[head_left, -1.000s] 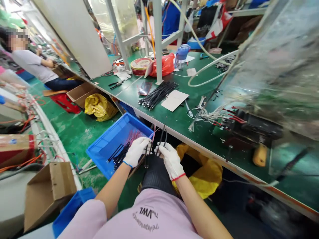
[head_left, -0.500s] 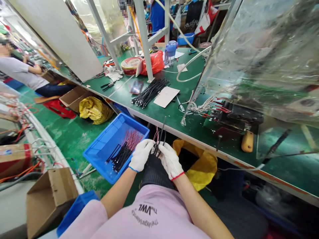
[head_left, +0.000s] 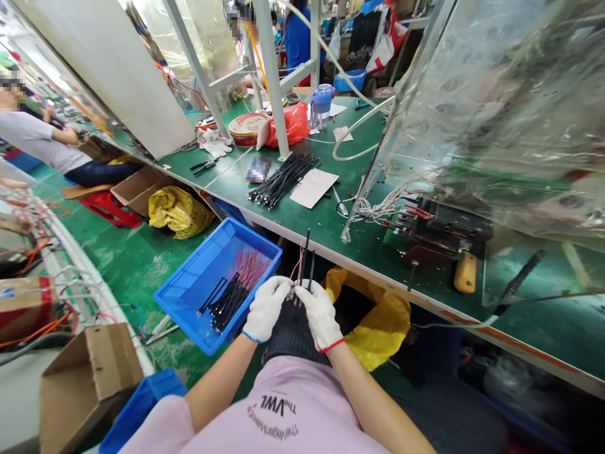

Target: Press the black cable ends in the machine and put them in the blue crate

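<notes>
"So, what's the biggest thing?"

"The green desk (head_left: 363, 236). Along its near edge, toward the right, sits a black device (head_left: 458, 224), with a wooden handle (head_left: 466, 273) just in front."

"And lower down?"

"A blue tray (head_left: 182, 284), just beside the desk's near edge, on the left. Black pieces (head_left: 225, 308) lie toward its near corner, and their pink leads (head_left: 250, 268) fan out to its right corner. A yellow bag (head_left: 385, 331) stands open on the right, partly under that same desk edge."

"Anything else on top?"

"A pile of black strips (head_left: 283, 181) near the desk's front edge, with a pale card (head_left: 313, 188) beside it."

"What about the hands?"

"Both are gloved, held over the lap, between tray and bag. The left hand (head_left: 265, 310), blue at the cuff, has thumb and forefinger pressed together by the foot of the thin pink wires (head_left: 300, 261). I can't tell exactly which piece it grips. The right hand (head_left: 320, 317), red at the cuff, pinches two dark strips (head_left: 307, 252) near their lower ends; they stick up toward the desk edge."

"Are the fingertips apart?"

"Barely: they almost meet, with small greyish ends (head_left: 295, 299) below them, too small to make out clearly."
</notes>
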{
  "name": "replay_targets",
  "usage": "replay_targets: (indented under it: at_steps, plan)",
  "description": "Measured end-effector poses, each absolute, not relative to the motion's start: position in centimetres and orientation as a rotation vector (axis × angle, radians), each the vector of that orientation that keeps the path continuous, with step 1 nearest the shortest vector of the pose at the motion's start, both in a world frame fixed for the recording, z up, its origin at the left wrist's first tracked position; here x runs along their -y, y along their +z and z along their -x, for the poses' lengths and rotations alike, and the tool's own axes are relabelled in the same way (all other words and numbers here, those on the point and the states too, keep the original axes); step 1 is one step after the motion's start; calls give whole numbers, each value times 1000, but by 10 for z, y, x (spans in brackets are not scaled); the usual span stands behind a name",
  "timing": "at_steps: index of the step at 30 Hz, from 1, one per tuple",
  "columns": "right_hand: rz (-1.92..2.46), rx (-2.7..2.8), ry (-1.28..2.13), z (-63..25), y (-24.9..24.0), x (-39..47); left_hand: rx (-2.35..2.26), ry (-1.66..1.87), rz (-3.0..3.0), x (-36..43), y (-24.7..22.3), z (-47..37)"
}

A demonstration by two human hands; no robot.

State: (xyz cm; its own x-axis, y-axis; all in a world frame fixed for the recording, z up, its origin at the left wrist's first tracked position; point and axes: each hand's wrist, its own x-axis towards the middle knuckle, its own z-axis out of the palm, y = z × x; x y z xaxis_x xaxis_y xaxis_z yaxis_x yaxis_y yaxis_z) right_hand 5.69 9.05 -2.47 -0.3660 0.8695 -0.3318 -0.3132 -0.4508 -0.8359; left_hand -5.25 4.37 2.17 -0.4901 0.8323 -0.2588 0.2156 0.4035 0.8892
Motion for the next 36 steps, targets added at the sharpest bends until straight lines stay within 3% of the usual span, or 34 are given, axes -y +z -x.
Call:
replay_targets:
  at_steps: [4, 9, 14, 22, 30, 33, 36]
  plan:
    - [1023, 1022, 1916, -60, -22, -85, -1599, 1213, -761, -50, 14, 54]
    - [922, 652, 2140, -49, -9, -104, -1363, 1063, -537, -54, 10, 60]
    - [1047, 595, 2086, -35, -3, -136, -1044, 887, -276, -24, 10, 64]
    - [1109, 657, 2084, -26, -8, -141, -729, 943, -25, 7, -9, 63]
    - [945, 930, 2085, -29, -1, -124, -1358, 1039, -481, -2, -10, 74]
    - [948, 989, 1959, -30, 12, -125, -1651, 1052, -597, 4, -5, 112]
    - [917, 1025, 1918, -33, 34, -134, -2108, 851, -743, 19, -6, 166]
